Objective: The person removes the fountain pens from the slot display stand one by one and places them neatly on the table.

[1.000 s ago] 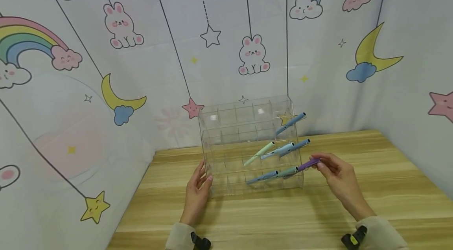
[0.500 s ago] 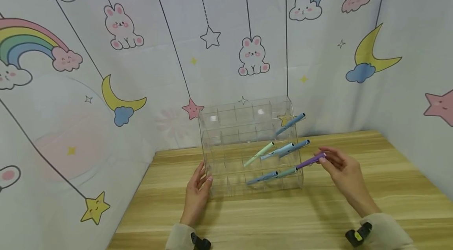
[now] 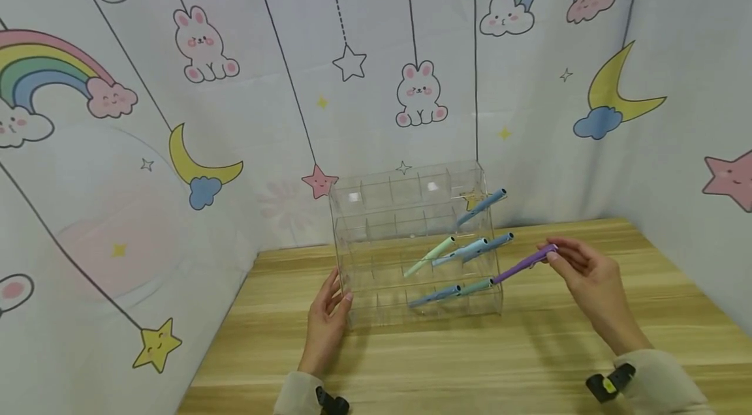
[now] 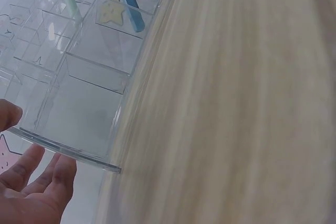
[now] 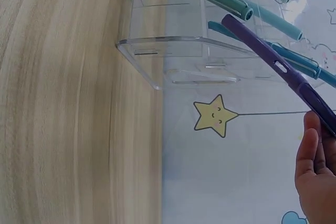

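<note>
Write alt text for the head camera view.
A right hand pinches the end of a purple pen at the right edge of a clear acrylic organizer holding several pens, on a wooden table. The left hand steadies the organizer's left corner.

One clear acrylic organizer [image 3: 376, 219]; seven pens: six in the organizer [image 3: 470, 249], one purple pen [image 3: 521, 264] in the right hand [image 3: 590, 278]. Two hands; left hand [image 3: 329, 318].
</note>
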The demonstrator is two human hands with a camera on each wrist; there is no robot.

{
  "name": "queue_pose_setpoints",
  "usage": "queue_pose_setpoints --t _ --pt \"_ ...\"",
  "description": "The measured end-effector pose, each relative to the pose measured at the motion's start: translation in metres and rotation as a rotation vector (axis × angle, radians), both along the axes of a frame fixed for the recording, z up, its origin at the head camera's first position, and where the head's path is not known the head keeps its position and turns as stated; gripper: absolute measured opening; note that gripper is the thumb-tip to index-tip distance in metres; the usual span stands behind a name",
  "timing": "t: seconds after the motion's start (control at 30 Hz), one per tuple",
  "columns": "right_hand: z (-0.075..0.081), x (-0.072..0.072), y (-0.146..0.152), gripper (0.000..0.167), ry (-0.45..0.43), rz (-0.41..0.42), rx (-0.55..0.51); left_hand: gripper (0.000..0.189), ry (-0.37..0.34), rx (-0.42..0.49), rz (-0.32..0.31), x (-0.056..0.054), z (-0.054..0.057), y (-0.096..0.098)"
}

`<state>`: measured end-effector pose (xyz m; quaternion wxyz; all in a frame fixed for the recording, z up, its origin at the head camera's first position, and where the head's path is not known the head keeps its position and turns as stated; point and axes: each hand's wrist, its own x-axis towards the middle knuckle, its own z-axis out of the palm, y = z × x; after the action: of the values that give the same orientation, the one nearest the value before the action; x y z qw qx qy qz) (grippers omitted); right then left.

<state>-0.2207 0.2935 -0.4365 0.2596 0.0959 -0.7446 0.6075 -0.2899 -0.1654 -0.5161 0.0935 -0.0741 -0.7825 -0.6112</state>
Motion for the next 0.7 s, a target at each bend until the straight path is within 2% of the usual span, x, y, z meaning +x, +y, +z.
queue_pose_setpoints --t 0.17,0.4,0.7 --pt "-0.0005 -0.0006 0.001 0.033 0.026 0.013 -0.02 0.065 0.001 0.001 -0.004 0.0009 0.0005 -0.0002" --pt "-0.0011 -0.002 0.001 0.036 0.007 -0.032 0.055 0.065 0.006 -0.005 -0.008 0.0008 -0.0007 -0.0015" --pt "-0.0019 -0.0052 0.0045 0.037 -0.039 -0.036 0.15 0.065 0.008 -0.012 -0.014 -0.0001 -0.0024 -0.0025"
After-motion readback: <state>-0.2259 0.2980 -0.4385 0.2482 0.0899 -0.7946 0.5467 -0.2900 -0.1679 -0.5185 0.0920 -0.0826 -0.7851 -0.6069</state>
